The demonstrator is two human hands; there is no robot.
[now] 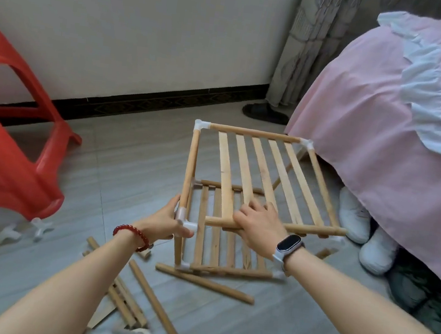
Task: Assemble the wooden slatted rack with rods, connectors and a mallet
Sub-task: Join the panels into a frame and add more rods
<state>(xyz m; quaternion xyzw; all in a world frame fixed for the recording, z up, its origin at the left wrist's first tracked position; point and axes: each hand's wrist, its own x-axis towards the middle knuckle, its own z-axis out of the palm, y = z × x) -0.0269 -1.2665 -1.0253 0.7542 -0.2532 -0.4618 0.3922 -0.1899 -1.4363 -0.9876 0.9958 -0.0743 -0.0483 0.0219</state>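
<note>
The left hand, a red bead bracelet at its wrist, curls its fingers around a translucent white plastic corner connector at the near-left corner of the rack's upper frame, thumb on the near side. The connector's open socket points right, and its mouth stands just apart from the bare left end of the front rod.

The right hand, with a dark-faced band watch on a pale strap at its wrist, grips that round, smooth, pale wooden rod from above, fingers wrapped over it and across the near ends of the slats. No writing can be read on the watch face.

The rack stands on the floor between the arms, close to the bed. Its upper slatted panel has five flat, light wood slats running away from the person, tilted up at the near edge. Round side rods meet white connectors at the two far corners. A lower slatted shelf lies below, joined by an upright rod on the left.

Loose round rods lie on the grey, streaked floor tiles near the left forearm, with another slatted piece partly under it. Two spare white connectors rest by the leg of a glossy red plastic stool. On the right, a pink bedcover hangs down over white shoes; a dark slipper lies by the patterned curtain.
</note>
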